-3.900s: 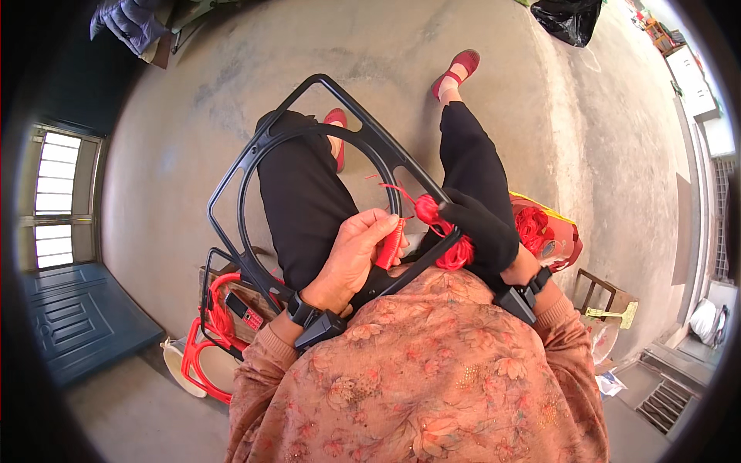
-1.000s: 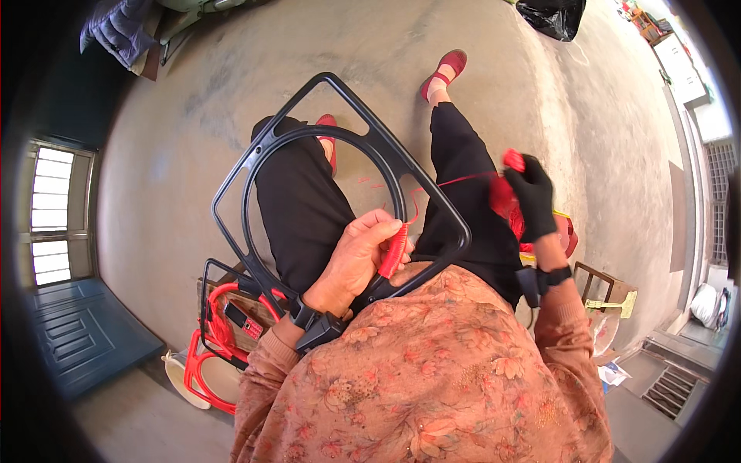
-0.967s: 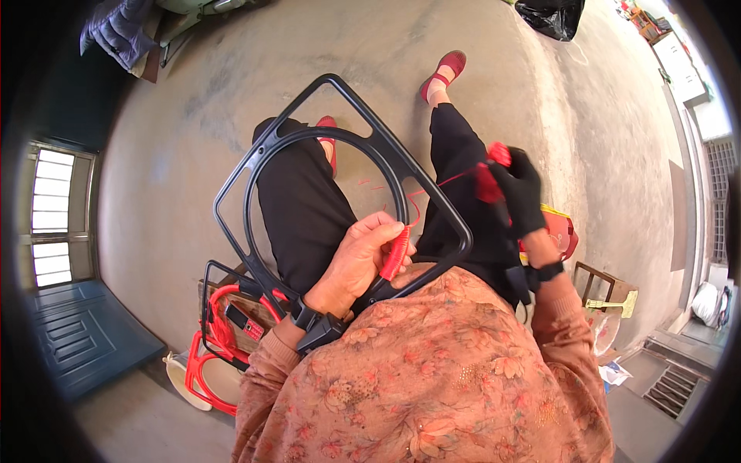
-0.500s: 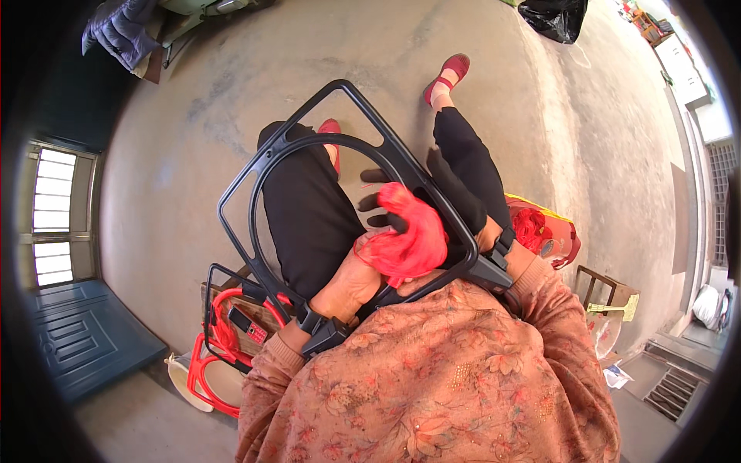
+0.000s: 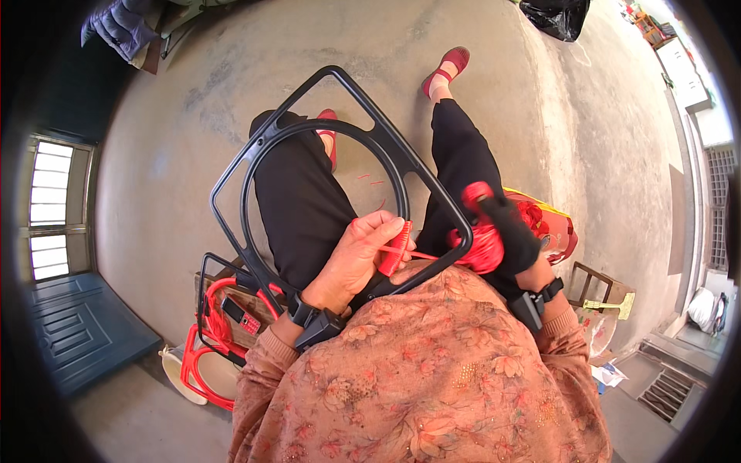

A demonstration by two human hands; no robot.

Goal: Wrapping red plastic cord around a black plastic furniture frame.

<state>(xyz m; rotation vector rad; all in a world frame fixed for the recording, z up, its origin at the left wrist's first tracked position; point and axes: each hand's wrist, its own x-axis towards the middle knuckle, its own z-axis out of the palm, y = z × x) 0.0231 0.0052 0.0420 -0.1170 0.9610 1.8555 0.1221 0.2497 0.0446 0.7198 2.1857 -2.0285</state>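
Observation:
A black frame (image 5: 390, 158) with a round ring inside its angular outline lies across my lap. My bare left hand (image 5: 359, 251) pinches the ring's lower right part, where tight red wrapping (image 5: 397, 245) covers it. From that wrapping a taut red strip (image 5: 424, 255) runs right, under the frame's outer bar. Its other end leads to a bundle of red strip (image 5: 484, 245) in my right hand (image 5: 511, 235), which wears a black glove. The gloved fingers curl round the bundle, just outside the frame's right corner.
Beside my right leg stands a red bag with a yellow edge (image 5: 567, 231), holding more red material. To my left, red-wrapped frames (image 5: 197, 370) and a red phone (image 5: 241, 316) rest by a stool. Red scraps (image 5: 376, 183) lie on the floor. A black plastic bag (image 5: 557, 17) sits ahead.
My right hand has carried the red bundle from inside the frame to the right, outside its bar. The strip is now stretched, and my left fingers show on the red wrapping.

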